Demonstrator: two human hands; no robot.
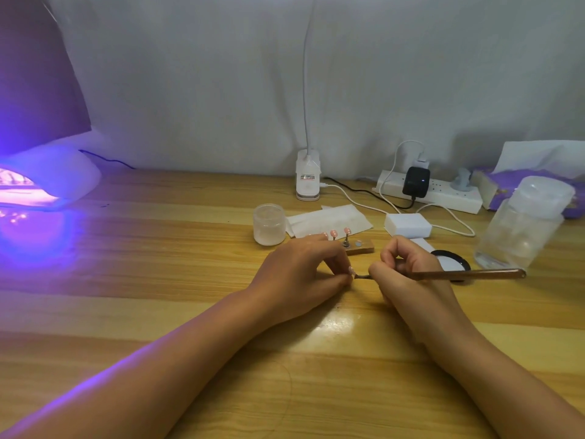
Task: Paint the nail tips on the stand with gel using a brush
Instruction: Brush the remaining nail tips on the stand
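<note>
At the table's middle my left hand (300, 274) pinches a small pink nail tip (350, 269) between its fingertips. My right hand (408, 274) grips a long brown brush (465, 274), whose bristle end touches that nail tip. Just behind my left hand sits the wooden stand (361, 247), with pink dotted nail tips (340, 232) upright on its pegs. A shallow round black-rimmed gel pot (456, 261) lies behind my right hand, partly hidden by it.
A lit UV lamp (41, 182) glows purple at the far left. A frosted jar (269, 224), folded tissues (329, 218), a white block (408, 224), a clip lamp base (307, 179), a power strip (443, 191) with cables and a clear bottle (522, 223) crowd the back right.
</note>
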